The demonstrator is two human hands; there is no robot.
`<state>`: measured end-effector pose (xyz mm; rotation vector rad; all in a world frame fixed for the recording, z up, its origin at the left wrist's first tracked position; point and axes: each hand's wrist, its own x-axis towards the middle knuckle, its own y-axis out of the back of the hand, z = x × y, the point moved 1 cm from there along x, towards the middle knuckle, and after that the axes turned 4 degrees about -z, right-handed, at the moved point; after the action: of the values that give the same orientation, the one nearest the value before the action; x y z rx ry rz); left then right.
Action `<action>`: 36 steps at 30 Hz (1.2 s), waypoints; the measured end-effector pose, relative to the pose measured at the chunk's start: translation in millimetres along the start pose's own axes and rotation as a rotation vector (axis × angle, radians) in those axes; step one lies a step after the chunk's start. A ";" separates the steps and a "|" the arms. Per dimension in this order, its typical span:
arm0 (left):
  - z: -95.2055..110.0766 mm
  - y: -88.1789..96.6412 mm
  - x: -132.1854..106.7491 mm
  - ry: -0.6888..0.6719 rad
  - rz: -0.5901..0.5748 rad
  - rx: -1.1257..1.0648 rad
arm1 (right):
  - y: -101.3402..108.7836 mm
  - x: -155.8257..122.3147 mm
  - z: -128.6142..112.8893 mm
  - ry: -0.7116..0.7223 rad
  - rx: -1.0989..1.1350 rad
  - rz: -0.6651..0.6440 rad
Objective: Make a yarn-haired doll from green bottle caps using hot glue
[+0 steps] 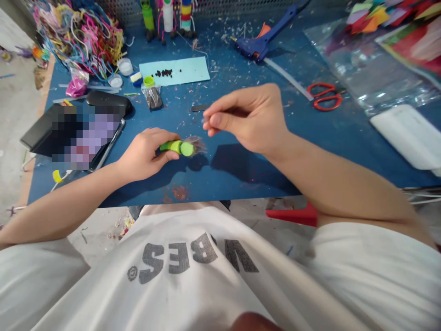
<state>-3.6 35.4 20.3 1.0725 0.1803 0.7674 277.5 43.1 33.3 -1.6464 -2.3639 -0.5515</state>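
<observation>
My left hand (pixel 148 154) is closed around a green clay figure (pixel 174 147), low over the blue table. The figure has a round light-green end, with a tuft of brownish hair-like strands (pixel 197 145) beside it. Up and to the right, my right hand (pixel 253 117) is in a pinch, thumb against fingers. A tiny greyish bit shows at its fingertips, too small to name. Just left of those fingertips, a thin dark strip (pixel 199 108) lies on the table. Dark beads (pixel 164 73) sit on a light-blue card (pixel 196 69) beyond the hands.
A blue glue gun (pixel 255 48) and red-handled scissors (pixel 325 96) lie at the right, near a white box-like object (pixel 409 135). Left are a propped phone (pixel 98 138), a black case (pixel 108 102) and piled yarn (pixel 79 37). Small clay figures (pixel 168 18) stand at the back.
</observation>
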 end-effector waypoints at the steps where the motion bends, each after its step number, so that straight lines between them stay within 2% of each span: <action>1: -3.0 2.2 -0.9 0.012 0.028 -0.008 | -3.1 -5.0 -4.4 -0.006 0.013 -0.039; 4: -6.0 4.8 -2.0 0.034 0.076 -0.003 | -9.7 -15.8 -10.4 -0.010 0.000 -0.089; 9: -2.6 0.1 -2.4 0.034 0.075 0.014 | -12.9 -20.7 -2.3 -0.027 -0.121 -0.089; 13: -0.8 -2.6 -2.3 -0.032 0.097 0.031 | -12.3 -21.1 4.0 0.037 -0.162 -0.117; 19: 0.3 -2.9 -0.2 0.046 0.093 -0.052 | -11.6 -20.9 2.7 0.123 -0.240 -0.110; 24: 0.2 -3.4 0.5 0.042 0.091 -0.054 | -12.3 -22.1 2.1 0.040 -0.334 -0.100; 29: -0.1 -3.3 -0.2 0.043 0.101 -0.075 | -13.6 -22.5 4.9 0.074 -0.335 -0.102; 32: -2.5 -4.5 -0.1 0.022 0.088 -0.016 | -13.6 -23.6 9.7 0.045 -0.370 -0.105; 36: -8.0 -6.5 0.7 -0.041 0.088 0.046 | -12.7 -25.0 16.2 0.088 -0.383 -0.106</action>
<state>-3.8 40.0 11.1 1.1452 0.1173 0.8228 275.2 24.6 6.9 -1.6013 -2.4006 -1.1330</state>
